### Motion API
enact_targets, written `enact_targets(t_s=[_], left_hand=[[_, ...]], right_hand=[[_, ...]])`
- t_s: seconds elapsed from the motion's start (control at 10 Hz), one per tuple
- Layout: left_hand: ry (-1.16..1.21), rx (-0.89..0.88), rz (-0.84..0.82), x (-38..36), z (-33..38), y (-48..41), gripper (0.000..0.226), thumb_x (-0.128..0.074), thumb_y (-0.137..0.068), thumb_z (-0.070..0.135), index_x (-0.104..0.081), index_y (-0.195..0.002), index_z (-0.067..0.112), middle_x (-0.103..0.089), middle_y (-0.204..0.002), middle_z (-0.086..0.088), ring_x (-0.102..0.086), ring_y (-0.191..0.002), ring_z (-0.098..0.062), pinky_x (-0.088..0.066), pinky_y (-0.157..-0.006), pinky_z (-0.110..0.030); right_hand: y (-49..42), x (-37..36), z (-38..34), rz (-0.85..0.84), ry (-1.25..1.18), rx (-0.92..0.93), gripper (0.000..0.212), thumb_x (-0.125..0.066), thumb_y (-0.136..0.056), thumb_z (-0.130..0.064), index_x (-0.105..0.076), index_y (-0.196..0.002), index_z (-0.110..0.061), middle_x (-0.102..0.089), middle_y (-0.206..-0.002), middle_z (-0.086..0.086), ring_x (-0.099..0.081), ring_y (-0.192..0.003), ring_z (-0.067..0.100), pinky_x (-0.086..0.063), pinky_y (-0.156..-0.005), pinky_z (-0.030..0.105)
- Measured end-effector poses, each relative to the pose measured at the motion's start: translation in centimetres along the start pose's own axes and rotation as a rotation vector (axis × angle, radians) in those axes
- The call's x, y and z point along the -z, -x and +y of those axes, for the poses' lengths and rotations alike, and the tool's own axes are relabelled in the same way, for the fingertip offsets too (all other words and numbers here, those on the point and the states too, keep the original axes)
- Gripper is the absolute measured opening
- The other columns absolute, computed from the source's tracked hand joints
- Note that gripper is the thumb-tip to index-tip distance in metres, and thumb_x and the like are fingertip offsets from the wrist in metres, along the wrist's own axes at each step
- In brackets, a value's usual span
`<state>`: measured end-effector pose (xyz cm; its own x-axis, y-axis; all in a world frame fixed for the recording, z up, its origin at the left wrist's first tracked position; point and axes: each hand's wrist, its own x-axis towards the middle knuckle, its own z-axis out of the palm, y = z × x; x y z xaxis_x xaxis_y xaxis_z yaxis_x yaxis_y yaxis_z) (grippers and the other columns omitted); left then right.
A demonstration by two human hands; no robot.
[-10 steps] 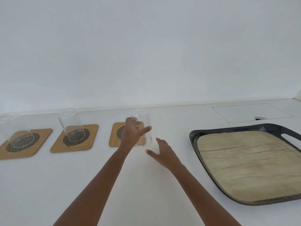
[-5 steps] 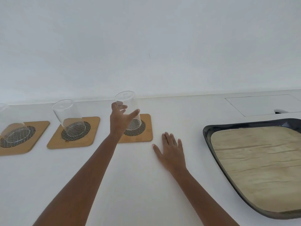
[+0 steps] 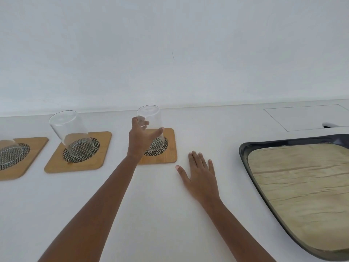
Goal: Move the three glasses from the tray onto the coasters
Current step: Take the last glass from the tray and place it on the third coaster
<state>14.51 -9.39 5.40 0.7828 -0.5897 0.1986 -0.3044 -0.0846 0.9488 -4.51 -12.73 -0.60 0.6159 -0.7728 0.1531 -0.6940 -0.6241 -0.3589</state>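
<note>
Three wooden coasters with dark woven centres lie in a row on the white counter. My left hand (image 3: 140,138) is shut on a clear glass (image 3: 152,120) that stands on the right coaster (image 3: 170,154). A second glass (image 3: 70,133) stands on the middle coaster (image 3: 98,159). The third glass (image 3: 9,154) sits on the left coaster (image 3: 35,146), cut off by the frame edge. My right hand (image 3: 201,176) rests flat on the counter, fingers apart, to the right of the right coaster. The dark-rimmed tray (image 3: 245,150) with a wood-look floor is at the right and holds nothing.
A white wall rises behind the counter. A rectangular inset panel (image 3: 306,116) with a small dark notch lies at the back right, behind the tray. Bare counter stretches between my forearms and toward the near edge.
My left hand carried the glass left from beside the coaster onto its woven centre. My right hand dropped flat onto the counter. The camera view shifted left and closer.
</note>
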Motion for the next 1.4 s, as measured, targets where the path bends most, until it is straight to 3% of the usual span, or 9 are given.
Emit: enact_targets(t_s=[0.4,0.8,0.9,1.0,1.1,1.2,1.4], left_hand=[[-0.052,-0.067,-0.004,-0.6,-0.5,0.1,0.061,-0.08,-0.068,0.018,-0.041,-0.113,0.003,-0.048,-0.107,0.006,-0.054,-0.119,-0.029,-0.038,-0.09,-0.026],[-0.063,-0.073,-0.013,-0.7,-0.4,0.5,0.065,-0.079,-0.07,0.017,-0.037,-0.118,0.0,-0.046,-0.112,0.002,-0.051,-0.123,-0.031,-0.038,-0.094,-0.027],[-0.043,-0.031,-0.038,-0.9,-0.4,0.5,0.072,-0.077,-0.073,0.016,-0.031,-0.126,0.002,-0.047,-0.121,-0.003,-0.044,-0.13,-0.029,-0.033,-0.097,-0.025],[-0.039,0.038,-0.076,-0.9,-0.1,0.7,0.093,-0.077,-0.073,0.02,-0.013,-0.14,0.007,-0.037,-0.143,-0.015,-0.032,-0.137,-0.024,-0.028,-0.102,-0.027],[-0.077,0.067,-0.067,-0.6,0.1,1.3,0.112,-0.08,-0.069,0.025,0.001,-0.145,0.008,-0.024,-0.149,-0.017,-0.023,-0.14,-0.023,-0.027,-0.109,-0.035],[-0.116,0.065,-0.037,0.0,0.2,2.9,0.112,-0.079,-0.069,0.028,0.001,-0.145,0.007,-0.021,-0.15,-0.017,-0.021,-0.141,-0.025,-0.028,-0.11,-0.039],[-0.088,-0.006,0.071,2.7,-0.7,7.6,0.071,-0.055,-0.089,0.031,-0.015,-0.144,0.009,-0.03,-0.148,-0.014,-0.029,-0.137,-0.021,-0.029,-0.097,-0.027]], right_hand=[[0.1,0.2,0.0,-0.019,-0.017,-0.005,0.069,-0.026,-0.092,-0.057,-0.016,-0.145,-0.014,-0.017,-0.157,0.0,-0.008,-0.146,0.015,0.0,-0.119,0.039],[0.1,0.2,-0.1,-0.007,-0.016,0.0,0.068,-0.027,-0.092,-0.056,-0.018,-0.144,-0.013,-0.019,-0.157,0.002,-0.01,-0.146,0.016,-0.002,-0.119,0.039],[0.1,0.2,-0.1,-0.009,-0.019,-0.002,0.068,-0.028,-0.092,-0.056,-0.018,-0.144,-0.013,-0.019,-0.157,0.002,-0.009,-0.146,0.016,-0.001,-0.119,0.04],[0.1,0.1,-0.1,-0.014,-0.023,-0.003,0.068,-0.028,-0.092,-0.056,-0.017,-0.144,-0.013,-0.018,-0.157,0.002,-0.009,-0.146,0.016,-0.001,-0.12,0.04],[0.1,0.1,-0.1,-0.015,-0.025,-0.003,0.068,-0.028,-0.092,-0.055,-0.018,-0.144,-0.013,-0.019,-0.157,0.002,-0.009,-0.146,0.016,-0.002,-0.12,0.04],[0.3,0.3,-0.3,-0.007,-0.032,-0.014,0.065,-0.03,-0.093,-0.053,-0.022,-0.143,-0.011,-0.022,-0.156,0.003,-0.012,-0.145,0.017,-0.003,-0.12,0.041],[0.8,0.7,-1.0,0.014,0.014,-0.061,0.06,-0.032,-0.095,-0.046,-0.025,-0.141,-0.009,-0.027,-0.154,0.007,-0.018,-0.144,0.018,-0.009,-0.119,0.041]])
